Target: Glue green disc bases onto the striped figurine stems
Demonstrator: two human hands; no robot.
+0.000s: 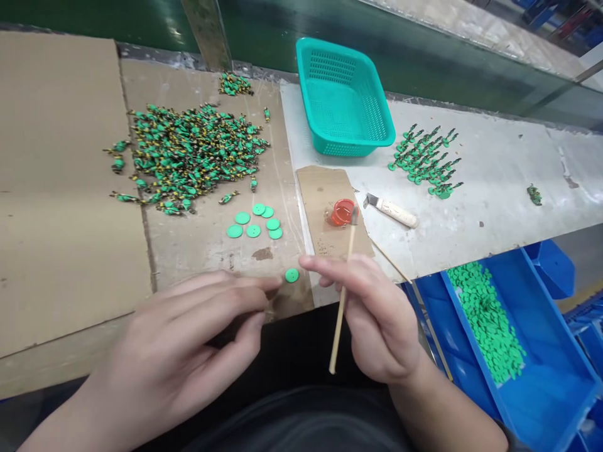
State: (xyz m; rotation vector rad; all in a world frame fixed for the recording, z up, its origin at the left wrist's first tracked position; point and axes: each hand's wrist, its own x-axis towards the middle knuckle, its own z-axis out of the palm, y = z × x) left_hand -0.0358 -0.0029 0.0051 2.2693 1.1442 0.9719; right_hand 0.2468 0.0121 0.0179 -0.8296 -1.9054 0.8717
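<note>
A long, flat table with a pale grey-white top [499,176] runs from side to side. On its left end lies a big, flat sheet of brown cardboard [61,176]. Behind the table stands a dark green, shiny wall panel [282,37] with an upright grey metal post [207,31]. Soft light shines on the table. Past its right end is a bit of grey and yellow floor [580,276]. The top right corner looks blurry.
</note>
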